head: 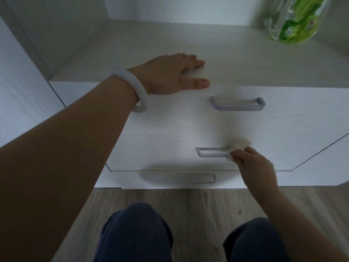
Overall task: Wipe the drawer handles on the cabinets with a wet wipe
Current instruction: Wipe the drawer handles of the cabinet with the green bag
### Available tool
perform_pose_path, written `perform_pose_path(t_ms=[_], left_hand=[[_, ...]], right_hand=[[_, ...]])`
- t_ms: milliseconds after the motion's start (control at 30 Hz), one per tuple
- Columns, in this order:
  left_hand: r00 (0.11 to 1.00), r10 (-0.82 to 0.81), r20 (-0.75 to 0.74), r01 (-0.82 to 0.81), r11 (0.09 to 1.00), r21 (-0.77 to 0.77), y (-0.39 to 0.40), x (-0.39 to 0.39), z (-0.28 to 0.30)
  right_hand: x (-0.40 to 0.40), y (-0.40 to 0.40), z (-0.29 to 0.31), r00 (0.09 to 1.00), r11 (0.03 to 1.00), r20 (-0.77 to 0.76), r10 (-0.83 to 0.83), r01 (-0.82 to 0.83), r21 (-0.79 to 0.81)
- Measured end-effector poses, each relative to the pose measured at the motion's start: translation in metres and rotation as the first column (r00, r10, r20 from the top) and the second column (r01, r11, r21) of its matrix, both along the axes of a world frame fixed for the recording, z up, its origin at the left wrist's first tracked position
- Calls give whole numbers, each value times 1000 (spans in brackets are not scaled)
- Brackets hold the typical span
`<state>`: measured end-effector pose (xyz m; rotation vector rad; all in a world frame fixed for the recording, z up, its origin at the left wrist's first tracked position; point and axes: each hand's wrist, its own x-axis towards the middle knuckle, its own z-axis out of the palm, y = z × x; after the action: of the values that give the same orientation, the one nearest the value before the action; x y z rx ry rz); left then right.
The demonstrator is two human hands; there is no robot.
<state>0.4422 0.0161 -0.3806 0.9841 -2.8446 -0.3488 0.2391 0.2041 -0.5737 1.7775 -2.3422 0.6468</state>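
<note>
Pinching the wipe at the middle handle's right end, the right hand risks slipping off; left hand lies flat above it.

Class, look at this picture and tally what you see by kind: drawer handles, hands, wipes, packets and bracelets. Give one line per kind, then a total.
Drawer handles: 3 (top handle, middle handle, bottom handle)
Hands: 2 (left hand, right hand)
Wipes: 1 (wet wipe)
Packets: 1 (green packet)
Bracelets: 1 (white bracelet)
Total: 8
</note>
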Motion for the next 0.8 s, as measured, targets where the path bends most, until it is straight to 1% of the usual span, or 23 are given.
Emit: perform_pose_path(t_ms=[67, 133, 167, 233, 267, 333, 367, 433, 467, 500, 533, 600, 733, 800], left_hand=[[1000, 3, -2, -3, 1000, 0, 1, -1, 0], [1000, 6, -2, -6, 1000, 5, 2, -2, 1], [1000, 7, -3, -7, 1000, 5, 2, -2, 1], [1000, 9, -4, -9, 1000, 8, 2, -2, 1], [1000, 9, -2, -9, 1000, 9, 2, -2, 1], [1000, 11, 3, -11, 1000, 11, 3, -2, 1], [1000, 13, 2, -13, 1000, 12, 3, -2, 1], [1000, 17, -3, -16, 1000, 12, 2, -2, 1], [1000, 16, -3, -16, 1000, 13, 2, -2, 1], [1000, 14, -2, -14, 1000, 11, 2, -2, 1], [1000, 13, -1, -13, 1000, 11, 2, -1, 1], [1000, 14, -3, -14, 1000, 16, 2, -1, 1], [1000, 13, -13, -12, 1000, 20, 1, -1, 0], [1000, 15, -10, -15, 1000, 22, 1, -1, 0]], right_hand=[[-12, 8, 4, 992, 990, 41, -120, 122, -72], [-17, 6, 5, 958, 964, 199, -204, 232, -127], [-18, 2, 2, 934, 960, 292, -206, 251, -125], [-13, -7, -4, 876, 971, 448, -178, 231, -66], [-8, -11, -7, 815, 970, 552, -179, 239, -38], [1, -16, -8, 596, 951, 781, -187, 310, -10], [5, -18, -9, 485, 938, 859, -165, 346, -15], [12, -20, -10, 298, 920, 951, -81, 390, -44], [16, -21, -10, 230, 910, 972, -46, 410, -54], [20, -22, -11, 188, 899, 982, -23, 434, -62], [25, -23, -12, 173, 886, 985, -13, 458, -69], [33, -22, -15, 179, 868, 984, -17, 491, -74], [34, -15, -14, 205, 881, 978, -43, 469, -60], [27, -15, -12, 201, 875, 978, -54, 482, -51]])
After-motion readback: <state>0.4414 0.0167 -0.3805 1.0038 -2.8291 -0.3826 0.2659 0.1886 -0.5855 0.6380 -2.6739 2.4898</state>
